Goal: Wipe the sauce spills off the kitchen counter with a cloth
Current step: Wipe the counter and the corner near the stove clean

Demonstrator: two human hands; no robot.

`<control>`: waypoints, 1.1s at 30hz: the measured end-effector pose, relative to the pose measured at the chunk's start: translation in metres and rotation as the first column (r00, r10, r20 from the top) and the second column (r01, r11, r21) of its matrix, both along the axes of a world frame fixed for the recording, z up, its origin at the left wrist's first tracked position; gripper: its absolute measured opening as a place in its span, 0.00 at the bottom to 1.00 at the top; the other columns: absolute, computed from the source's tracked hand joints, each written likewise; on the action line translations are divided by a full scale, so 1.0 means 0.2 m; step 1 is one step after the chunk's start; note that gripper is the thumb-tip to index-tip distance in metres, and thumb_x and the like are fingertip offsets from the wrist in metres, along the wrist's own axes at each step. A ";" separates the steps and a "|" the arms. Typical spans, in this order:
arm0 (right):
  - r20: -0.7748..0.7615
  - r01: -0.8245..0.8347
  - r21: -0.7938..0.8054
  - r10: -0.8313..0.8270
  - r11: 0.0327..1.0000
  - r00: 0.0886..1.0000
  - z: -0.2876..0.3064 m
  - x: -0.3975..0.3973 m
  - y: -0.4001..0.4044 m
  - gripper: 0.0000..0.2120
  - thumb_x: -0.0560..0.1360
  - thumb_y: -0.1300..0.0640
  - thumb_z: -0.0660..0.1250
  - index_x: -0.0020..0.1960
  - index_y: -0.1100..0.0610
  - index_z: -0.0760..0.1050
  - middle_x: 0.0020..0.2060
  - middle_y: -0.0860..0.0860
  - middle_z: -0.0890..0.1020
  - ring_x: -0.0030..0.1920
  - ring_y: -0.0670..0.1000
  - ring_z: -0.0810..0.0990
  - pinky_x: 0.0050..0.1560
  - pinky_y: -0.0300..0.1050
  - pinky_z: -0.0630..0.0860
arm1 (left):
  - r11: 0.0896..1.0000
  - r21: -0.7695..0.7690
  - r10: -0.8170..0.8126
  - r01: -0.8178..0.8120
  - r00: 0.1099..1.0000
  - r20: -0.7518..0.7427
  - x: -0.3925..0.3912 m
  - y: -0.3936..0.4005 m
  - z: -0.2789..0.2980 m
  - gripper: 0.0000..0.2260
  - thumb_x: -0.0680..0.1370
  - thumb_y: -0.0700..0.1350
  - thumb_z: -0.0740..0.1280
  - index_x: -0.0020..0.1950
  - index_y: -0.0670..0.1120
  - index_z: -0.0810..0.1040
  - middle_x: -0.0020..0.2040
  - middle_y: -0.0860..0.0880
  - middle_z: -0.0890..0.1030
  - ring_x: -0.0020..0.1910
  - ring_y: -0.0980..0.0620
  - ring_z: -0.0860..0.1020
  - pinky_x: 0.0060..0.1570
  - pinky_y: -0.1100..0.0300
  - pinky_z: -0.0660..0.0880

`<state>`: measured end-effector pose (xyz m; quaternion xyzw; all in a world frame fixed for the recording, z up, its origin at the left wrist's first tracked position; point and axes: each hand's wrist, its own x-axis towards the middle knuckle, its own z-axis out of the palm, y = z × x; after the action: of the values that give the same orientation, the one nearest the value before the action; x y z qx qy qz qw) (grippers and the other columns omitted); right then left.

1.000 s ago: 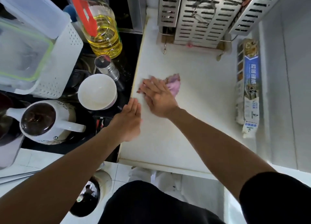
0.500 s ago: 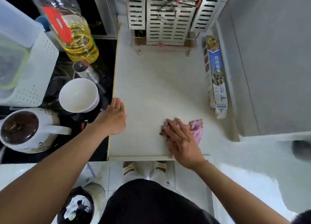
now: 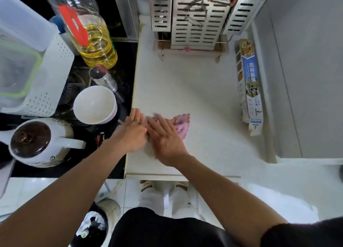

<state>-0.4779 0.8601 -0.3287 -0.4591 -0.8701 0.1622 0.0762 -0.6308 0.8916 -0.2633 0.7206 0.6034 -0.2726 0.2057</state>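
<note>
Head view: right hand point(image 3: 165, 139) lay flat on the cloth point(image 3: 181, 125), fingers straight and slightly spread, pressing it to the counter point(image 3: 194, 90) near the left edge. Cloth stuck out from under the fingers to the right and away from the person; its long axis seemed to run near-to-far, bunched end pointing away. Left hand point(image 3: 132, 131) was flat, fingers together, at the counter's left edge, just beside the right and apparently off the cloth. Right was the working hand. No spills visible; judging by that, unwiped counter lay right and farther back.
</note>
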 end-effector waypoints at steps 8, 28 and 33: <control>0.159 0.518 -0.013 -0.510 0.855 0.846 0.01 0.50 0.87 0.27 0.79 0.47 0.46 0.76 0.51 0.63 0.77 0.52 0.62 0.77 0.60 0.56 0.74 0.60 0.55 | 0.991 -0.024 0.130 -0.128 0.987 0.095 -0.02 0.02 -0.08 0.27 0.84 0.44 0.47 0.78 0.34 0.38 0.78 0.36 0.34 0.78 0.41 0.36 0.76 0.47 0.55; 0.103 0.395 -0.042 -0.389 0.918 0.915 0.03 0.12 1.00 0.26 0.78 0.57 0.58 0.76 0.57 0.62 0.76 0.54 0.61 0.77 0.60 0.52 0.77 0.58 0.47 | 0.989 -0.090 0.122 -0.117 0.991 0.047 -0.01 0.05 -0.10 0.27 0.85 0.47 0.47 0.78 0.36 0.39 0.78 0.38 0.33 0.78 0.43 0.34 0.77 0.46 0.53; -0.101 0.018 -0.005 -0.019 1.000 0.995 0.01 0.01 0.25 0.26 0.76 0.60 0.57 0.73 0.58 0.68 0.74 0.55 0.69 0.77 0.61 0.59 0.76 0.61 0.52 | 0.994 -0.061 0.090 -0.088 0.995 0.031 -0.02 0.08 -0.08 0.26 0.83 0.47 0.50 0.78 0.37 0.51 0.80 0.37 0.47 0.79 0.42 0.49 0.73 0.42 0.60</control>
<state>-0.4763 0.9092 -0.3271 -0.4585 -0.8606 0.1861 0.1208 -0.6339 0.9086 -0.2791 0.6909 0.6230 -0.2690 0.2493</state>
